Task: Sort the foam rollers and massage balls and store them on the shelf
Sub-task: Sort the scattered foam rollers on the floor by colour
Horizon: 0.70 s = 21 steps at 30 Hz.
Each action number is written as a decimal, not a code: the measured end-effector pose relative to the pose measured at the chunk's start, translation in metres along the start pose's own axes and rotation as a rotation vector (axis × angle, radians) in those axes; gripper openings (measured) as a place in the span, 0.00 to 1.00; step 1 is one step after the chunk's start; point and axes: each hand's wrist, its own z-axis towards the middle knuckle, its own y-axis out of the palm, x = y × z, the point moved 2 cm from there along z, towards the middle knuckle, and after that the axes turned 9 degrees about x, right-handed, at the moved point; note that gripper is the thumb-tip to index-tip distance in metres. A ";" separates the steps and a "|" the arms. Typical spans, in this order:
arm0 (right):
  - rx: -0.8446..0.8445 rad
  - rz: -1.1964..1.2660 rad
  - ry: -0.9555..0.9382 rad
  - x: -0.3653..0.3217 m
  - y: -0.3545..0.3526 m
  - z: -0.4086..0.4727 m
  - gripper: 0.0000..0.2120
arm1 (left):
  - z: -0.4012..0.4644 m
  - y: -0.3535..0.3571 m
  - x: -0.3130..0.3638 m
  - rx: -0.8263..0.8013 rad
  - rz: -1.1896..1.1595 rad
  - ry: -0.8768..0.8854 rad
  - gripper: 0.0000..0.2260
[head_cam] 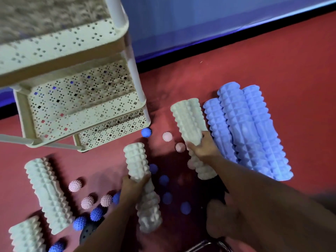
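Fingers of my left hand (135,180) and right hand (203,147) each grip a white roller (138,164) above the floor (272,60); sorting underway, next I judge they go onto the shelf (109,113).

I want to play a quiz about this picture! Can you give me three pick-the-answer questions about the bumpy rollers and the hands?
1. Where are the blue rollers?
A. on the shelf
B. on the red floor, right of the hands
C. in a box

2. How many blue rollers are there?
A. one
B. three
C. six

3. What is the left hand doing?
A. gripping a white roller
B. resting flat
C. holding a ball

Answers: 1 B, they lie side by side on the floor. 2 B, three show. 3 A, its fingers wrap round the roller.
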 end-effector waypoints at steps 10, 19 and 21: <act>0.153 -0.163 0.187 0.009 -0.036 0.070 0.27 | -0.025 0.045 0.059 -0.095 -0.041 0.036 0.30; 0.199 -0.257 0.018 -0.002 -0.036 0.051 0.21 | -0.039 0.073 0.116 -0.248 -0.088 0.186 0.09; 0.147 0.041 0.011 -0.011 -0.035 0.037 0.22 | -0.040 0.079 0.126 -0.247 -0.124 0.188 0.06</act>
